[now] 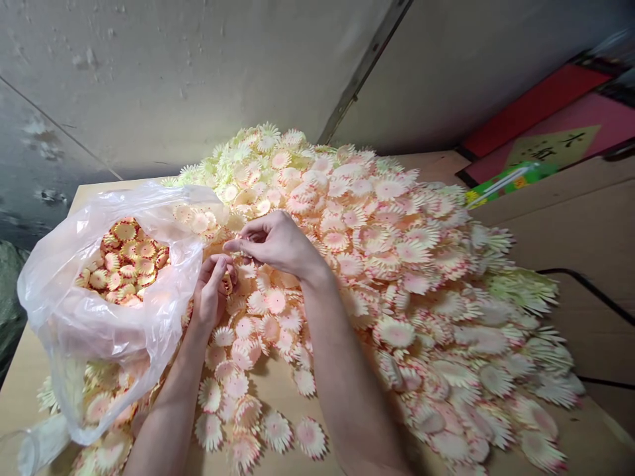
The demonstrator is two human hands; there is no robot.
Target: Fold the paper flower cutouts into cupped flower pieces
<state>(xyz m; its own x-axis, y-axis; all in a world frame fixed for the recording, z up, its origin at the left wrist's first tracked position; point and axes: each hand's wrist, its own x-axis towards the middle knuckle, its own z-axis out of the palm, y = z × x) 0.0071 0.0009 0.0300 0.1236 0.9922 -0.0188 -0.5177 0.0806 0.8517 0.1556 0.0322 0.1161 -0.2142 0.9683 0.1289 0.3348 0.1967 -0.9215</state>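
Note:
My left hand (211, 291) is closed, with fingers curled round a small yellowish petal disc with a red edge (227, 283). My right hand (278, 243) is pinched just above and to the right of it; anything between its thumb and fingertips is too small to make out. Both hands are over a large heap of fringed petal discs (347, 218), pale pink, cream and greenish with red-tipped edges. Left of my hands, an open translucent plastic bag (54, 277) holds many smaller curled petal discs (126, 258), yellow with red rims.
The heap covers most of the wooden table (278, 390), with loose discs near the front edge. A clear plastic cup or roll (44, 443) lies at the front left. A grey wall (198, 79) stands behind. Cardboard (570, 225) and red boxes (540, 106) are at the right.

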